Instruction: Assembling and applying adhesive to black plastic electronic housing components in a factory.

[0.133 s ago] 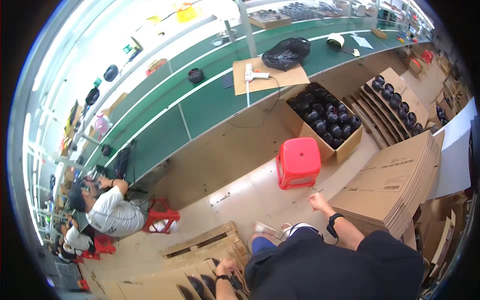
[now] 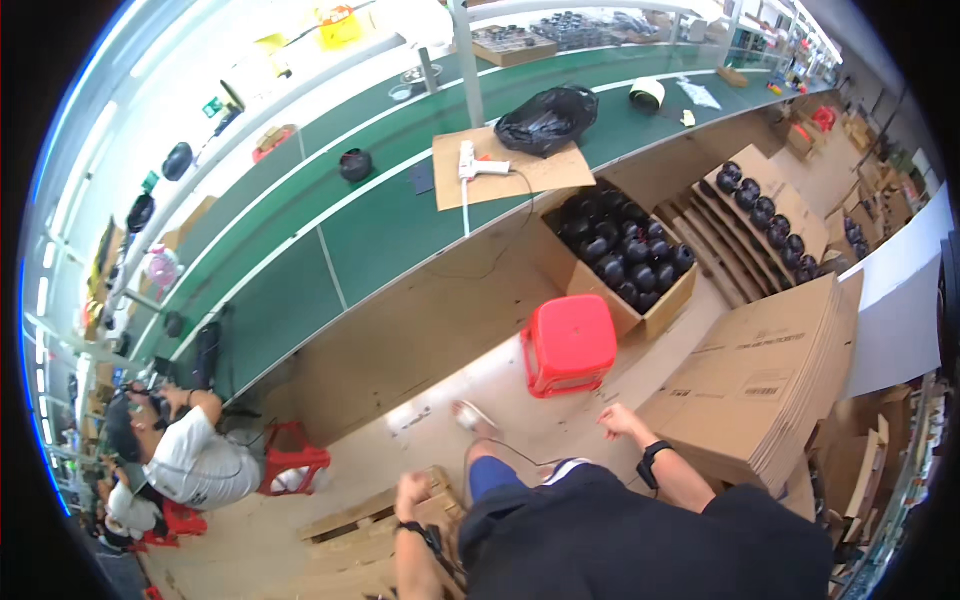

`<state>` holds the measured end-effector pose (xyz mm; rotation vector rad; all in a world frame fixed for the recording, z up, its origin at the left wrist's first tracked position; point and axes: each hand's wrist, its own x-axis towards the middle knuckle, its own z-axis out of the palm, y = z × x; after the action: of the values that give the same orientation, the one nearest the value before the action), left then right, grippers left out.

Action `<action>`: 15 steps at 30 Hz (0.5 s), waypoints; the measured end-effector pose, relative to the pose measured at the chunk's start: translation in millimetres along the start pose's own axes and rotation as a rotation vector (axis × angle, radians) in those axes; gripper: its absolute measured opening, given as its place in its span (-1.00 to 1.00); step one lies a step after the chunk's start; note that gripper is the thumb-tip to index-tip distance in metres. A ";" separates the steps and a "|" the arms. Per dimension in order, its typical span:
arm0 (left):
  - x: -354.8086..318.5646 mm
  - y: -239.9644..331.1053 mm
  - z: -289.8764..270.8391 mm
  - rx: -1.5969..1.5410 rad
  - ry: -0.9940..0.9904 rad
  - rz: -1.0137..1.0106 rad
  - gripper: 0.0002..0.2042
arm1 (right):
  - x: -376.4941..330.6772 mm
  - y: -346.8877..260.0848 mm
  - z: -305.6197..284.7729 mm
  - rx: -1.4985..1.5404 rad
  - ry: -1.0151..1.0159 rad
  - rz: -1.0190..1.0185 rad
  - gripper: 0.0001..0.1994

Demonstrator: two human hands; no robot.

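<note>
My left hand [image 2: 412, 492] hangs over the wooden pallet [image 2: 372, 520], its fingers curled in with nothing seen in them. My right hand [image 2: 625, 424] is loosely closed and bare of any object. It hovers beside a stack of flattened cardboard boxes [image 2: 745, 375], just below a red plastic stool [image 2: 572, 342]. Dark bands circle both wrists. Past the stool stands an open carton [image 2: 672, 308] full of glossy black round housings [image 2: 625, 245].
A long green workbench [image 2: 385, 235] bears a glue gun [image 2: 480, 166] on a cardboard sheet and a black plastic bag [image 2: 547, 120]. More black housings [image 2: 765, 215] line a cardboard stack at right. A seated co-worker [image 2: 190, 450] works at left, near another red stool [image 2: 295, 458].
My left hand has risen forward, away from the cardboard and dark pieces at the lower edge. One foot has stepped forward. The bench and stool have shifted slightly left in view.
</note>
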<state>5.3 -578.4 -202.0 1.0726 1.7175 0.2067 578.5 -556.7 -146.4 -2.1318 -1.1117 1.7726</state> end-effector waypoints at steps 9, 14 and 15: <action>391.8 406.6 -188.6 -0.430 0.418 0.581 -0.67 | 140.9 -213.4 -36.8 0.031 0.196 -0.138 -0.77; 545.2 564.7 -305.6 -0.720 0.381 0.367 -0.35 | 154.0 -314.7 -29.5 0.086 0.225 -0.215 -0.78; 566.2 591.1 -305.8 -0.743 0.348 0.278 -0.23 | 156.3 -317.3 -31.6 0.074 0.255 -0.179 -0.77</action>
<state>51.9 288.3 -100.9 0.7240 1.5645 1.1663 472.1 -223.3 -85.7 -2.0706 -1.1121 1.3978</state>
